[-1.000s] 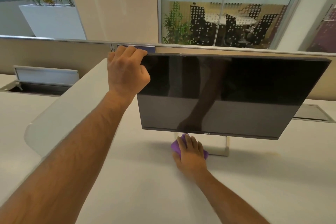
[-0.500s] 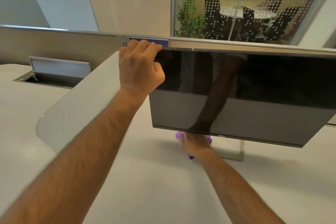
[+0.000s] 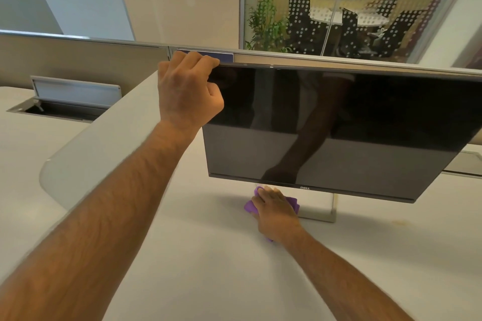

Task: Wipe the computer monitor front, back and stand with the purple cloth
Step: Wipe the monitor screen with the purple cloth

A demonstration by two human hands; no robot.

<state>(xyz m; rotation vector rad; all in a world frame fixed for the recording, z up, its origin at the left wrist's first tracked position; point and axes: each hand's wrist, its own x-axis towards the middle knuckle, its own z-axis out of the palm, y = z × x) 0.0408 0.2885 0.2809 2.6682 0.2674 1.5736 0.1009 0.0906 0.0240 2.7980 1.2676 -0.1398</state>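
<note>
A dark monitor (image 3: 352, 128) stands tilted on the white desk, its screen off and reflecting my arm. My left hand (image 3: 189, 88) grips its upper left corner, fingers curled over the top edge. Below the screen, my right hand (image 3: 275, 210) lies flat on the purple cloth (image 3: 249, 207), pressing it on the left part of the silver stand base (image 3: 319, 212). Most of the cloth is hidden under the hand, and the stand's neck is hidden behind the screen.
A curved translucent divider (image 3: 86, 164) rises on the left of the desk. An open cable hatch (image 3: 62, 104) lies at the far left, another hatch (image 3: 464, 164) at the right behind the monitor. A beige partition (image 3: 78, 60) runs along the back.
My right hand went under the screen with the cloth, then drew back toward me, fingers again visible below the bezel. My left hand kept its grip on the corner.
</note>
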